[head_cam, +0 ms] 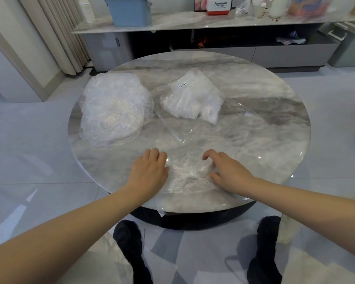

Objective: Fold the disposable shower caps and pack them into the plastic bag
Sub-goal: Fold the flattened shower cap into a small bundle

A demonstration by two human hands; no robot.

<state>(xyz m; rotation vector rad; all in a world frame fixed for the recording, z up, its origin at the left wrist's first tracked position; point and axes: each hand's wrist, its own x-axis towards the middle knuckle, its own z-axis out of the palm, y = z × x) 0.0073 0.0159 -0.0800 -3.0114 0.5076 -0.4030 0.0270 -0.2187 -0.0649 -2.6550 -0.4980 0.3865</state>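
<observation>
Flattening shower cap (188, 175), left hand (149, 171) flat, right hand (226, 171) arched

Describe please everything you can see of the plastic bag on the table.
The plastic bag is clear, thin and crinkled, lying flat near the middle of the round marble table. Folded white caps fill its far part under a small white label; its near part looks empty. Neither hand touches it.

Both arms outstretched, left grip (150, 169) flat and palm-down, right grip (225, 169) loosely arched.
</observation>
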